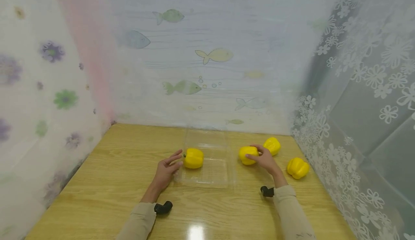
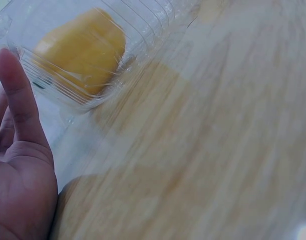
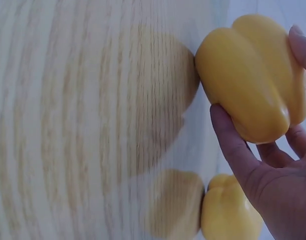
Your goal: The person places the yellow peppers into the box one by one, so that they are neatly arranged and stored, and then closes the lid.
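Observation:
A yellow bell pepper (image 1: 248, 155) is in my right hand (image 1: 264, 158), thumb on one side and fingers round the other; the right wrist view shows this held pepper (image 3: 247, 75) close up. Inside a clear plastic container (image 1: 214, 180) lies another yellow bell pepper (image 1: 193, 158), its green stem facing left. My left hand (image 1: 166, 171) is beside the container's left edge, fingers extended and holding nothing. Through the transparent wall, the left wrist view shows the pepper (image 2: 88, 50) in the container, near my left fingertips (image 2: 9, 65).
Two more yellow bell peppers lie on the wooden table (image 1: 129, 153): one pepper (image 1: 272, 145) just behind my right hand, one pepper (image 1: 297, 168) farther right. The container's clear lid (image 1: 205, 137) stands open at the back. Patterned curtains (image 1: 207, 53) enclose the table's back and sides.

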A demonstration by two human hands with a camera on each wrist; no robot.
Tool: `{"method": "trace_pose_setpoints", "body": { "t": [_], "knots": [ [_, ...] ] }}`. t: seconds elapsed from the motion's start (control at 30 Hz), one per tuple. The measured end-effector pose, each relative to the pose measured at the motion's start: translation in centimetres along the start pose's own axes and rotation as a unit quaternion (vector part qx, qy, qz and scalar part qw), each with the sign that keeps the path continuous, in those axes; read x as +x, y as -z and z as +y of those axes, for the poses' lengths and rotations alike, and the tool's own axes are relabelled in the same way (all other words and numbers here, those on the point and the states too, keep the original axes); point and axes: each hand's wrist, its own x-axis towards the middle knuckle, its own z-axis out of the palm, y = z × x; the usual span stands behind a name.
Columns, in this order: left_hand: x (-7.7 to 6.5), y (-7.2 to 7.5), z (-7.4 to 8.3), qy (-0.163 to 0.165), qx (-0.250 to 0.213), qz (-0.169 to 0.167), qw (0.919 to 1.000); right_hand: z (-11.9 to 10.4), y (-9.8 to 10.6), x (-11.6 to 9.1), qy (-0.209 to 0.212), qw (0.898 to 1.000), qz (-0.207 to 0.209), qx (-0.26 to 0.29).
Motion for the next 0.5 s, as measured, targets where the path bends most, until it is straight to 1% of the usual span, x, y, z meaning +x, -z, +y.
{"method": "trace_pose_setpoints", "body": {
  "t": [0.17,0.23,0.3,0.5],
  "knots": [
    [0.0,0.0,-0.1,0.001,0.003,0.005,1.0,0.0,0.1,-0.3,-0.007,1.0,-0.005,0.015],
    [0.0,0.0,-0.2,-0.001,0.001,0.005,1.0,1.1,0.1,0.1,-0.007,1.0,-0.001,0.011],
    [0.0,0.1,-0.2,-0.003,0.001,0.005,1.0,1.2,0.1,0.0,-0.01,1.0,0.004,0.01],
    [0.1,0.1,-0.4,-0.006,0.0,0.004,1.0,1.5,0.2,-0.4,-0.01,0.999,0.008,0.034]
  ]
}}
